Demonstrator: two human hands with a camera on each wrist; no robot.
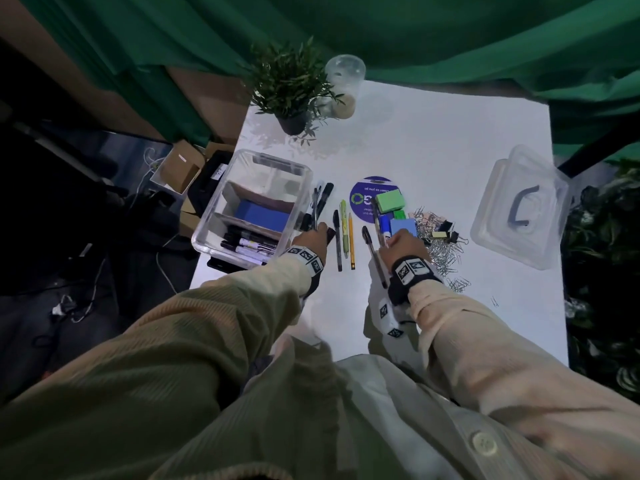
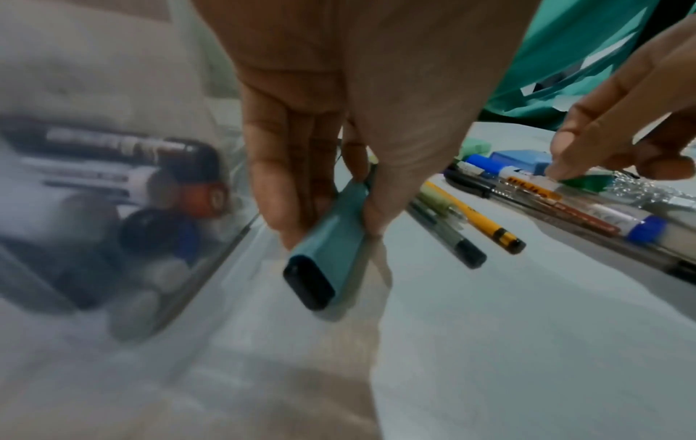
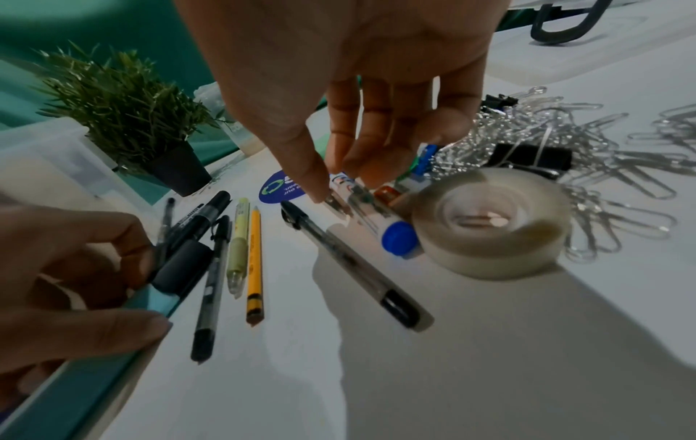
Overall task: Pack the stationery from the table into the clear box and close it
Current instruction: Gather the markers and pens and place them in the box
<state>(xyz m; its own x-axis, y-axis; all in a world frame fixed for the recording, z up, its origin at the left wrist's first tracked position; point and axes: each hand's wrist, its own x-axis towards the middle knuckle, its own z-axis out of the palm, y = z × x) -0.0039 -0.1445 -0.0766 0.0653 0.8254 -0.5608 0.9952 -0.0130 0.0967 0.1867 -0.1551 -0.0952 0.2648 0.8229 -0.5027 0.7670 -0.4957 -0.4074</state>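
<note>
The clear box stands open at the table's left with markers and a blue pad inside. Its lid lies at the right. My left hand is beside the box and grips a teal highlighter with a black cap. My right hand pinches a clear pen with a blue cap, next to a tape roll. Between the hands lie a black pen, a green pen and a yellow pencil. Another black pen lies by my right hand.
Green and blue sticky notes, binder clips and a heap of paper clips lie right of my right hand. A potted plant and a glass jar stand at the back. Black markers lie by the box.
</note>
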